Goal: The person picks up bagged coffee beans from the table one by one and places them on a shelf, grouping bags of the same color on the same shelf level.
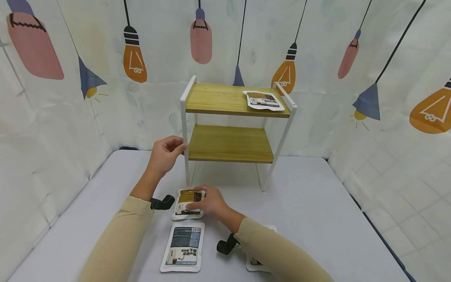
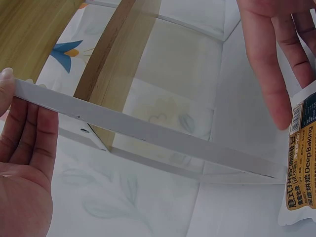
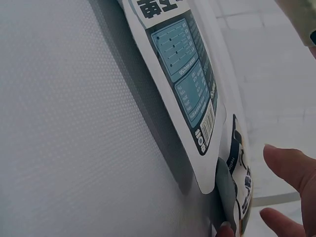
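Observation:
My left hand (image 1: 165, 154) grips the white left side bar (image 2: 148, 131) of a two-tier shelf with wooden boards (image 1: 230, 145). In the left wrist view its thumb and fingers lie on either side of that bar. My right hand (image 1: 213, 201) is over a coffee bean pouch (image 1: 184, 199) with a gold and black label, flat on the table by the shelf's front left foot. Its fingers are spread, with fingertips at the pouch's edge in the left wrist view. Just nearer lies a second pouch (image 1: 183, 246) with a blue-grey label.
Another pouch (image 1: 264, 101) lies on the right of the shelf's top board. Under my right forearm a further pouch (image 1: 254, 264) is partly hidden. The table has a white cloth (image 1: 310, 219), and a printed curtain (image 1: 165, 105) hangs behind and at both sides.

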`<state>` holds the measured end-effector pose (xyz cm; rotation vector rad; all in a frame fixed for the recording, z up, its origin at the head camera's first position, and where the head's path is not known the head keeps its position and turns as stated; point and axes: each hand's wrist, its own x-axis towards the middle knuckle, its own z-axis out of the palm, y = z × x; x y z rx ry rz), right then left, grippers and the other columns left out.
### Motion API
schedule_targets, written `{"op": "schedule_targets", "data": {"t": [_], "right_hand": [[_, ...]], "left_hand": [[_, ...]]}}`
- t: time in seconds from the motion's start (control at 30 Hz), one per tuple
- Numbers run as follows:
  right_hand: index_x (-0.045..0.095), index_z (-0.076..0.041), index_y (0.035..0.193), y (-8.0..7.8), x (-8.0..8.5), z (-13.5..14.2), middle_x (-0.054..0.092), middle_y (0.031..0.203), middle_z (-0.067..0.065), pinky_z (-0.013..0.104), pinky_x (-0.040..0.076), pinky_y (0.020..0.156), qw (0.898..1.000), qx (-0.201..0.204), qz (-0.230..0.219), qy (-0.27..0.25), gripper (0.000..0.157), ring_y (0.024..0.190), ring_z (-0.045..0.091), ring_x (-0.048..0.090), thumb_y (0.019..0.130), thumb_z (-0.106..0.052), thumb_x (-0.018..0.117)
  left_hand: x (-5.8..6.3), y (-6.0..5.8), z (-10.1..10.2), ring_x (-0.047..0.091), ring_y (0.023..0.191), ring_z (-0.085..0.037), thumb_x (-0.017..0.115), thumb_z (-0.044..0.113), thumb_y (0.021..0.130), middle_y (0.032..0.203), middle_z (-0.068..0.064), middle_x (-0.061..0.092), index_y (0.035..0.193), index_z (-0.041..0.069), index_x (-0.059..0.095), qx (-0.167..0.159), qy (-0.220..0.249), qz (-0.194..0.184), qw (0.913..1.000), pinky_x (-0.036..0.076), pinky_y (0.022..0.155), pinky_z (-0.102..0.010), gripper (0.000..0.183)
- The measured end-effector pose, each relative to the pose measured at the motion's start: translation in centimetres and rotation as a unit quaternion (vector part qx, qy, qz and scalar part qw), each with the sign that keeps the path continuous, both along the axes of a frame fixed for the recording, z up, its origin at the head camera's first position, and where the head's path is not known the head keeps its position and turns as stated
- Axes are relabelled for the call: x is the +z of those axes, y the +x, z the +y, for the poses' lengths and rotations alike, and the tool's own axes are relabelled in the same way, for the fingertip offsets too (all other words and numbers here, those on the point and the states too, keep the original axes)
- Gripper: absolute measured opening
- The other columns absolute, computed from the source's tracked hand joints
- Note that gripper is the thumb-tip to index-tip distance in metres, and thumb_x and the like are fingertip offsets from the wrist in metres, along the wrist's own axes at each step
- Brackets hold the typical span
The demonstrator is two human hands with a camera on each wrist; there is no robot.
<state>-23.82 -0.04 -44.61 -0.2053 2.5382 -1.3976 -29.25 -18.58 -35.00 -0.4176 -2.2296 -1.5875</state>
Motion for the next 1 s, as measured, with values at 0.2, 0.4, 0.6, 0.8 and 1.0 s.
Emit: {"op": "schedule_targets", "data": {"t": [0.2,0.4,0.6,0.8,1.0], "right_hand": [[0.071,-0.019,0.127,-0.06,-0.25,-0.49,0.061,0.141,0.008,0.055,0.044,0.112,1.0,-0.004,0.016,0.015,0.059,0.132,0.031,0.053,0.074,-0.029,0.094],[0.072,-0.02,0.124,0.02,-0.22,-0.6,0.063,0.139,0.009,0.055,0.045,0.111,0.999,-0.002,0.032,0.027,0.055,0.13,0.031,0.053,0.074,-0.027,0.094],[0.072,-0.019,0.124,0.11,-0.09,-0.69,0.063,0.136,0.009,0.055,0.046,0.11,0.999,0.0,0.037,0.035,0.053,0.127,0.03,0.054,0.076,-0.028,0.092],[0.071,-0.019,0.126,0.15,0.02,-0.84,0.064,0.135,0.008,0.053,0.046,0.109,0.999,0.004,0.035,0.041,0.054,0.124,0.027,0.055,0.077,-0.027,0.092],[0.071,-0.019,0.127,0.18,-0.07,-0.91,0.066,0.133,0.006,0.05,0.048,0.109,0.998,0.005,0.04,0.04,0.054,0.121,0.025,0.058,0.077,-0.025,0.092]], "left_hand": [[0.0,0.07,0.02,0.07,0.08,-0.016,0.069,0.017,0.099,0.099,-0.022,0.073,0.111,-0.001,0.074,0.0,-0.001,0.005,1.0,0.055,0.074,-0.016,0.022],[-0.27,-0.23,-0.13,0.07,0.079,-0.016,0.071,0.022,0.098,0.094,-0.01,0.074,0.11,0.001,0.074,-0.004,0.004,0.01,0.9999,0.057,0.074,-0.019,0.024],[-0.31,-0.25,-0.15,0.069,0.078,-0.013,0.071,0.022,0.098,0.096,-0.013,0.075,0.11,0.001,0.074,-0.003,0.009,0.009,0.9999,0.057,0.074,-0.019,0.024],[-0.39,-0.41,-0.21,0.07,0.078,-0.016,0.071,0.018,0.098,0.099,-0.022,0.073,0.111,0.0,0.074,-0.005,0.005,0.014,0.9999,0.056,0.073,-0.017,0.022],[-0.21,-0.22,0.02,0.068,0.081,-0.022,0.069,0.017,0.099,0.1,-0.026,0.07,0.111,-0.003,0.073,0.008,-0.007,0.003,0.9999,0.055,0.073,-0.015,0.023]]}}
